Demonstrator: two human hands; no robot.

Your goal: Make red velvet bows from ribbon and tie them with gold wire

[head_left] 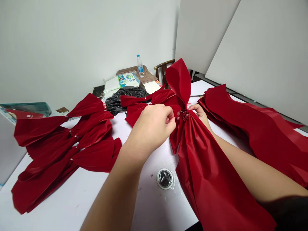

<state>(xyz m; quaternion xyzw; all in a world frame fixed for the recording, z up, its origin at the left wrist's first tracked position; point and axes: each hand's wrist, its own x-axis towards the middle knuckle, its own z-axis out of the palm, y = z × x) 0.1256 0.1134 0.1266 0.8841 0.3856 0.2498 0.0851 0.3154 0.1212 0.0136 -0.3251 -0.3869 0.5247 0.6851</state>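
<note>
A long piece of red fabric (204, 170) stands in front of me, gathered tight at its waist, with a loop (180, 78) rising above the gather. My left hand (156, 125) is closed in a pinch left of the waist, on the end of a thin tie (176, 117). Behind the gather, my right hand (201, 116) grips the bunched cloth from the right; the fabric partly hides its fingers. To the left lie several red bows (93, 138), pinched at the middle with shiny ties.
Flat red fabric pieces (260, 128) are stacked on the right. A round grommet (165, 178) sits in the white table (154, 208). Farther back are a crumpled black plastic bag (120, 98), more red fabric (137, 112), a water bottle (140, 67) and a wooden chair (164, 69).
</note>
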